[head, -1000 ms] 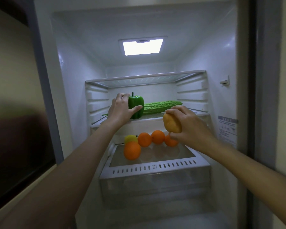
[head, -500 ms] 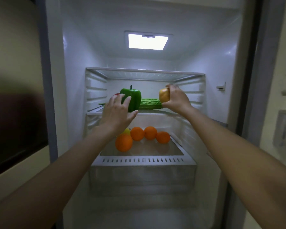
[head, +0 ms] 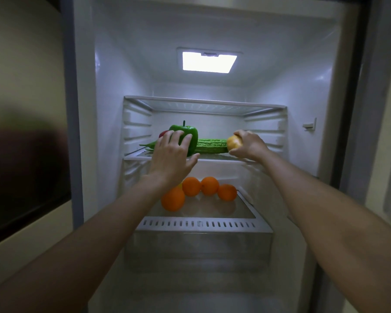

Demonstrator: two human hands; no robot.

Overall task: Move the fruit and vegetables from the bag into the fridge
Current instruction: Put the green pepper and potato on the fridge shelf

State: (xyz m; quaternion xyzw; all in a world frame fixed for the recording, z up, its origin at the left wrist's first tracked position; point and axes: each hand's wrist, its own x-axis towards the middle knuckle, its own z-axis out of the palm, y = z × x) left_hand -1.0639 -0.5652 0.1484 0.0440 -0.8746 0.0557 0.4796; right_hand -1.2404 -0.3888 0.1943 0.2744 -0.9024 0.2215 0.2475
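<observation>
- Open white fridge [head: 113,91] fills the view, ceiling light [head: 209,62] lit above both hands.
- Clear glass middle shelf [head: 215,157] runs at hand level; both hands reach onto it.
- Clear crisper drawer with slotted white front [head: 203,224] sits below the hands, between the two forearms.
- Left hand [head: 171,154] reaches in at the left of the shelf, fingers spread and loosely curved around the front of the glossy green bell pepper [head: 190,137]; fingertips touch it, thumb out to the right under it. Cannot tell if it really grips.
- Right hand [head: 248,144] at the right of the shelf, fingers curled over the small yellow-tan round potato-like item [head: 233,142], pinching it just above the shelf front.
- Bumpy green bitter gourd [head: 211,146] lies flat on the shelf between the two hands, right end touching or just beside the held yellow item, left end behind the pepper.
- Four round oranges [head: 209,185] on the cover over the drawer, below the left hand and wrist; the biggest one nearest the left forearm.
- Slim green pod or stem [head: 147,145] pokes out left of the left hand on the shelf.
- Small red thing [head: 163,133] just behind the left fingers, mostly hidden; cannot tell what.
- Bit of yellow behind the left wrist next to the oranges, mostly hidden.
</observation>
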